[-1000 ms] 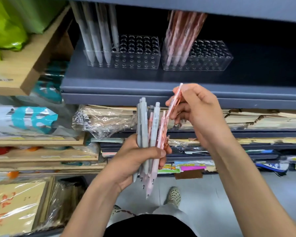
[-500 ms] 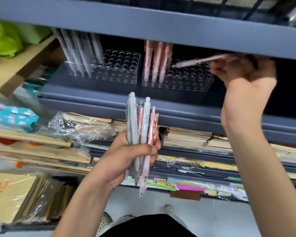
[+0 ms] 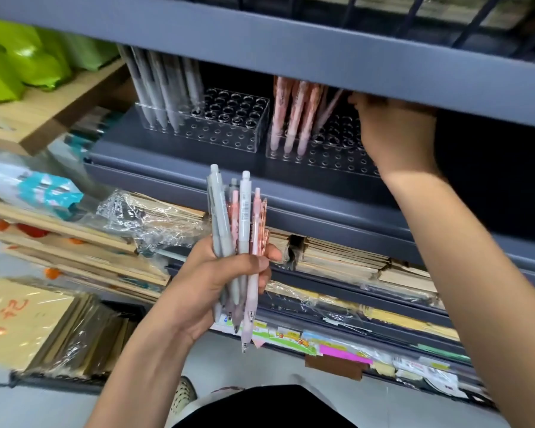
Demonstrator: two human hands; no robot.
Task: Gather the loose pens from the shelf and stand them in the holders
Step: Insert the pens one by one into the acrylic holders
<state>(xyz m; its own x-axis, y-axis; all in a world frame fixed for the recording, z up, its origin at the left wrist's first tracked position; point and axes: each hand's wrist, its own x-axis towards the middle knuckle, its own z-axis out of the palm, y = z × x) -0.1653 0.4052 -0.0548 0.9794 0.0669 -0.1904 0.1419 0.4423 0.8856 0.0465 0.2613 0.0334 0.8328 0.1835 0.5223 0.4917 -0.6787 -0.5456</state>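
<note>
My left hand [image 3: 217,282] grips a bundle of grey and pink pens [image 3: 243,217] upright, below the dark shelf. My right hand [image 3: 393,131] reaches under the upper shelf edge and pinches the top of a pink pen [image 3: 329,109]. That pen leans with its tip down in the right clear holder [image 3: 331,157]. Three pink pens [image 3: 294,115] stand at that holder's left end. The left clear holder [image 3: 229,128] has several grey pens [image 3: 161,88] at its left end. My right fingertips are partly hidden by the shelf edge.
The grey upper shelf edge [image 3: 291,47] overhangs the holders. Green bags [image 3: 19,60] sit on a wooden shelf at the left. Plastic-wrapped stacks of notebooks [image 3: 337,261] fill the lower shelves, and brown paper packs [image 3: 28,319] lie at the bottom left.
My right hand carried one pink pen up from the bundle to the right holder and turned it tip down into the holes. The left hand kept hold of the bundle.
</note>
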